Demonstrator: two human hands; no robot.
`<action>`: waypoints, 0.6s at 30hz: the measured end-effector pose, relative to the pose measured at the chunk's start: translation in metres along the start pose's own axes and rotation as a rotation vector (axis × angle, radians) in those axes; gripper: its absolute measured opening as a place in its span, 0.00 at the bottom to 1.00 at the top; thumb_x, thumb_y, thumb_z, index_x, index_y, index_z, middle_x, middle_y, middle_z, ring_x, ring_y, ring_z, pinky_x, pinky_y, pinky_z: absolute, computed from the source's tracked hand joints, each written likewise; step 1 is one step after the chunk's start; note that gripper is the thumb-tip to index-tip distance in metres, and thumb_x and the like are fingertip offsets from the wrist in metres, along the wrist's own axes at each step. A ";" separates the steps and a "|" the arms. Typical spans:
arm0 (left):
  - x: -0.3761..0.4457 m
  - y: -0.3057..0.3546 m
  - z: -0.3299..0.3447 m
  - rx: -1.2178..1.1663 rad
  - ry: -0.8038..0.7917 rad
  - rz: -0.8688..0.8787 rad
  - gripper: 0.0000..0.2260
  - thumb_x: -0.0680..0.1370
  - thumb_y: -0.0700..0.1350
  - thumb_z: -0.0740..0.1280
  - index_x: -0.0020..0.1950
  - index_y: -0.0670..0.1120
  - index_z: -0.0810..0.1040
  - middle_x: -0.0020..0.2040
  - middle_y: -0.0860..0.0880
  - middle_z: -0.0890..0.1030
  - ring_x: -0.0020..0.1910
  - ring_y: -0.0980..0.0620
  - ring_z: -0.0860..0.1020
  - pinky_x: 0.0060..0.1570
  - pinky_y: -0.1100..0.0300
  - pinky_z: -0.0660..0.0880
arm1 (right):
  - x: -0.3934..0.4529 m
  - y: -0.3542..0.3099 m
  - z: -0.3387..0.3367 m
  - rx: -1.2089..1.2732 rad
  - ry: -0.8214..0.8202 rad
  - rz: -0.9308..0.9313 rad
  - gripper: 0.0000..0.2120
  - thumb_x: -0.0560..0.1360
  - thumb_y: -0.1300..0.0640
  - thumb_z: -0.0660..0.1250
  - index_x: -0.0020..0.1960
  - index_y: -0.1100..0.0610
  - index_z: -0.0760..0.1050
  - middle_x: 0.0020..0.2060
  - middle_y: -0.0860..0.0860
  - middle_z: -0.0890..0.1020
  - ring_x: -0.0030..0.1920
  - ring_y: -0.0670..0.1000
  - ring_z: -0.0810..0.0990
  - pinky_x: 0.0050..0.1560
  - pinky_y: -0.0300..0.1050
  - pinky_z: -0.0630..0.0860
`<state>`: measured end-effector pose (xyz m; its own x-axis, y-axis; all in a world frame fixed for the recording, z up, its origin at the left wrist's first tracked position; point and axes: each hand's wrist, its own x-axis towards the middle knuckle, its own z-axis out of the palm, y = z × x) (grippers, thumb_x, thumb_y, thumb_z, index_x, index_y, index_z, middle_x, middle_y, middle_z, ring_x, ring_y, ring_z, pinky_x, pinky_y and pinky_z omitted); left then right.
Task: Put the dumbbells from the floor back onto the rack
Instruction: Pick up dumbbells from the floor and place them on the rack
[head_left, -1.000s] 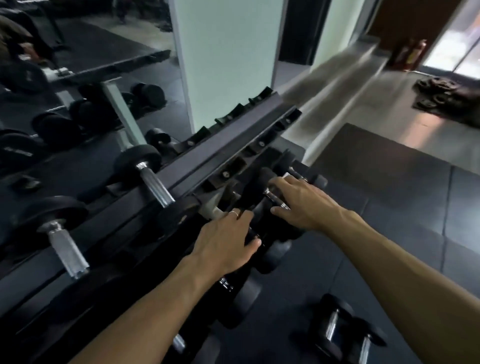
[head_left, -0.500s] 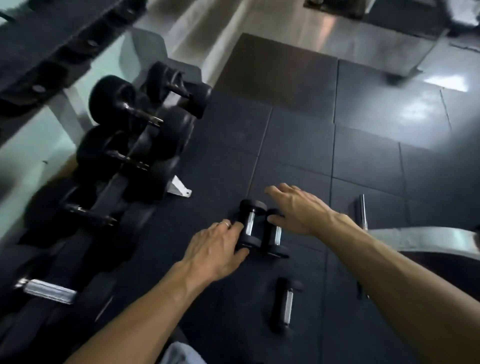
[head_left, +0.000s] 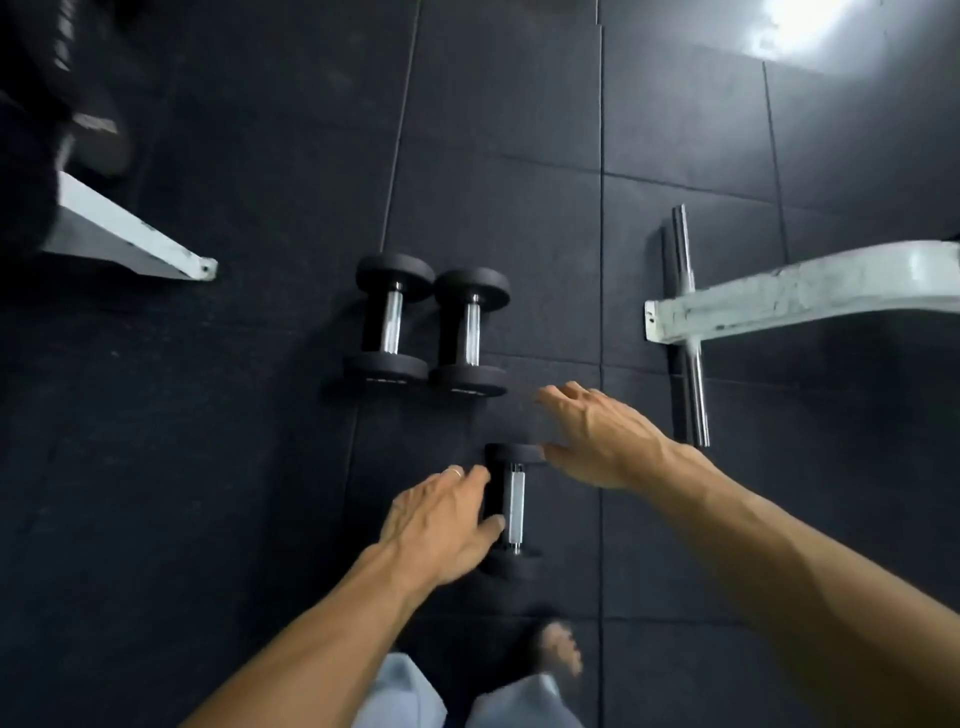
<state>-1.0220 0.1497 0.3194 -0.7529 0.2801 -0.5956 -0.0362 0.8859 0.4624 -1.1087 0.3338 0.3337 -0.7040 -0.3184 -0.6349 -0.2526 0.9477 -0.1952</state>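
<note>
Three dumbbells (head_left: 511, 506) remain on the floor (head_left: 208, 467), both hands (head_left: 439, 522) spread and holding nothing over the nearest one.

Two dumbbells (head_left: 392, 319) (head_left: 471, 332) lie side by side at frame centre on the floor (head_left: 249, 415). A third dumbbell (head_left: 514, 506) lies below them, flanked by the left hand (head_left: 441, 519) and right hand (head_left: 602, 436). A bench leg (head_left: 779, 296) lies at right.

White bench foot (head_left: 800, 293) across a chrome bar (head_left: 690, 332) on black rubber floor tiles (head_left: 234, 415).
</note>
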 end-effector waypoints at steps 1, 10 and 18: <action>0.016 0.000 0.022 -0.021 -0.019 -0.005 0.22 0.79 0.59 0.60 0.69 0.50 0.66 0.59 0.49 0.75 0.57 0.48 0.76 0.53 0.52 0.74 | 0.009 0.014 0.022 0.011 -0.017 0.009 0.28 0.76 0.46 0.65 0.72 0.52 0.61 0.60 0.53 0.72 0.60 0.58 0.74 0.53 0.49 0.72; 0.155 -0.027 0.223 -0.233 -0.103 -0.267 0.24 0.76 0.58 0.65 0.68 0.50 0.66 0.61 0.46 0.75 0.60 0.44 0.76 0.55 0.50 0.74 | 0.127 0.111 0.200 0.097 -0.059 -0.067 0.29 0.74 0.46 0.68 0.71 0.51 0.62 0.59 0.55 0.73 0.58 0.60 0.76 0.51 0.50 0.73; 0.200 -0.053 0.311 -0.592 -0.104 -0.340 0.31 0.72 0.47 0.73 0.69 0.54 0.60 0.60 0.51 0.76 0.58 0.48 0.76 0.53 0.57 0.72 | 0.182 0.137 0.273 0.287 0.037 -0.210 0.23 0.67 0.50 0.72 0.61 0.48 0.72 0.48 0.54 0.81 0.50 0.58 0.79 0.51 0.55 0.77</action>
<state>-0.9659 0.2734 -0.0289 -0.5703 0.0823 -0.8173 -0.6344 0.5879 0.5019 -1.0904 0.4116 -0.0124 -0.6818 -0.5023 -0.5318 -0.2009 0.8276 -0.5241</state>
